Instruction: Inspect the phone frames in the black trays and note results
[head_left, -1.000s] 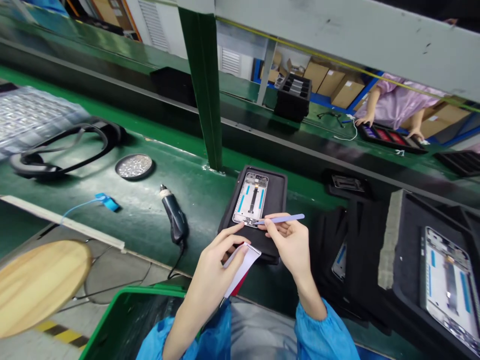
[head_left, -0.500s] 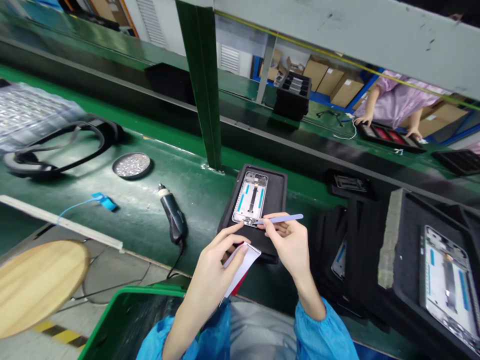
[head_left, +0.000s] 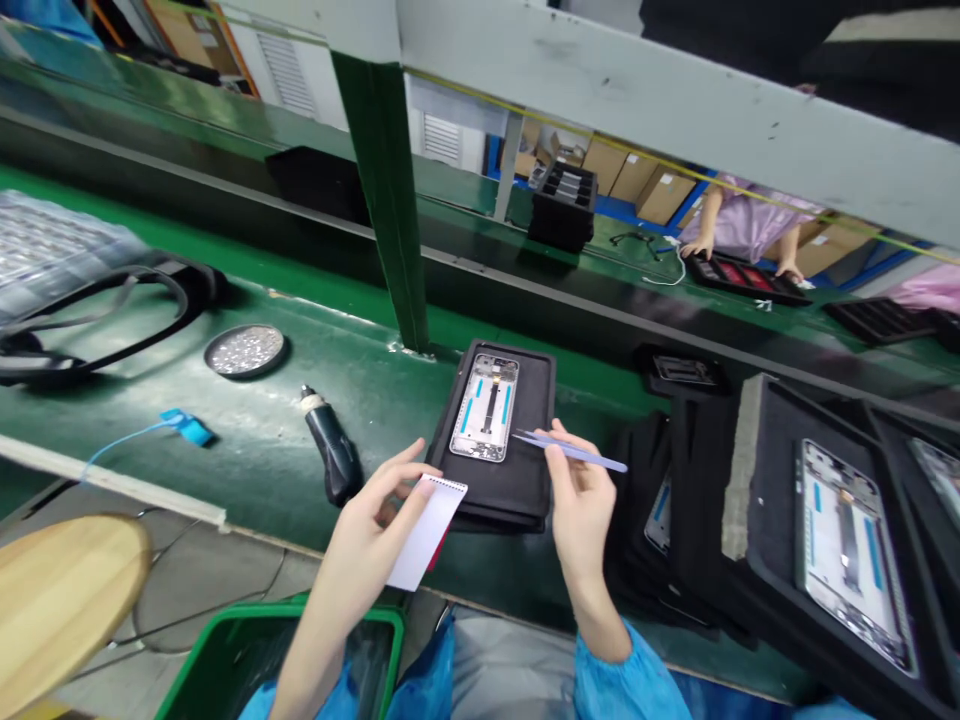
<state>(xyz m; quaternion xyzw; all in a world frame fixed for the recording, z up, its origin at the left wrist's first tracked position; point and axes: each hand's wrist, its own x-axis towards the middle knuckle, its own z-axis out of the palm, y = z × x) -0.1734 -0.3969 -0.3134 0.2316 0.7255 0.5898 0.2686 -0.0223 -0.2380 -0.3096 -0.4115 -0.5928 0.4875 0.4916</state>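
A phone frame (head_left: 484, 407) with blue strips lies face up in a black foam tray (head_left: 525, 470) on the green bench. My right hand (head_left: 581, 505) holds pale blue tweezers (head_left: 571, 451), their tips just right of the phone frame's lower corner. My left hand (head_left: 371, 520) holds a white strip of backing paper (head_left: 429, 530) with a red underside, off the tray's front left corner. Both hands are clear of the phone frame.
A black electric screwdriver (head_left: 330, 455) lies left of the tray, with a dish of screws (head_left: 246, 350) and a blue wrist strap (head_left: 186, 427) beyond. More trays with phone frames (head_left: 847, 545) stack at right. A green post (head_left: 386, 190) rises behind. A green bin (head_left: 247, 650) sits below. Another person (head_left: 750, 225) works across.
Both hands have drawn back from the phone frame's lower edge. The left hand moved left and down with the paper strip; the tweezers lifted off to the right. The view shifted slightly.
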